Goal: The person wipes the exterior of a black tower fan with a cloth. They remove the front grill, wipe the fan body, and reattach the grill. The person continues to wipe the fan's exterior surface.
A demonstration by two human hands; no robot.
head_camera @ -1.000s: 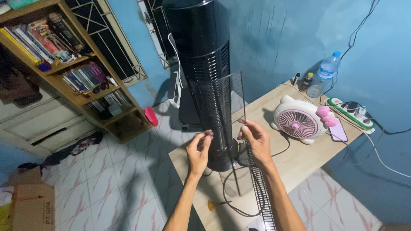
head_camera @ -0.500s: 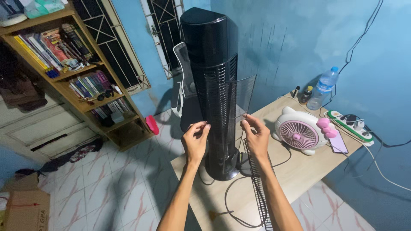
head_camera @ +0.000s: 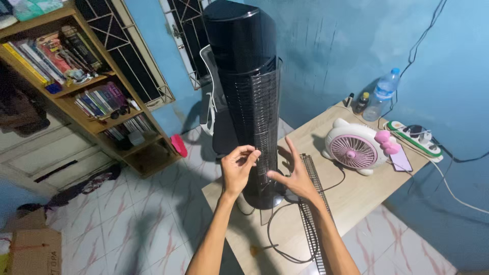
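Left hand (head_camera: 238, 165) pinches the edge of the mesh panel (head_camera: 253, 109), thumb and forefinger closed on it low on the tower fan (head_camera: 247, 97). Right hand (head_camera: 291, 175) is spread, fingers splayed, palm toward the fan's lower right side; can't tell if it touches or hovers just off.

Change: half a second ago the panel stood off the fan's right side as a loose curved sheet, both hands pinching its lower edge. Now it sits wrapped around the front of the column, following the curve, top edge up under the glossy cap. Right hand has let go. Reads as panel seated, or nearly; bottom edge is hidden behind my hands.

Materials: panel is thin, flexible, dark see-through mesh with fine ribs. Fan body is black plastic, glossy top, slotted grille underneath, round base on the wooden table (head_camera: 351, 196).

A long black slotted grille strip (head_camera: 311, 203) lies flat on the table just right of the base, with a black cable (head_camera: 277, 239) looping beside it. Further right: a small pink-and-white desk fan (head_camera: 356, 150), a power strip (head_camera: 413, 138) and a water bottle (head_camera: 381, 94).
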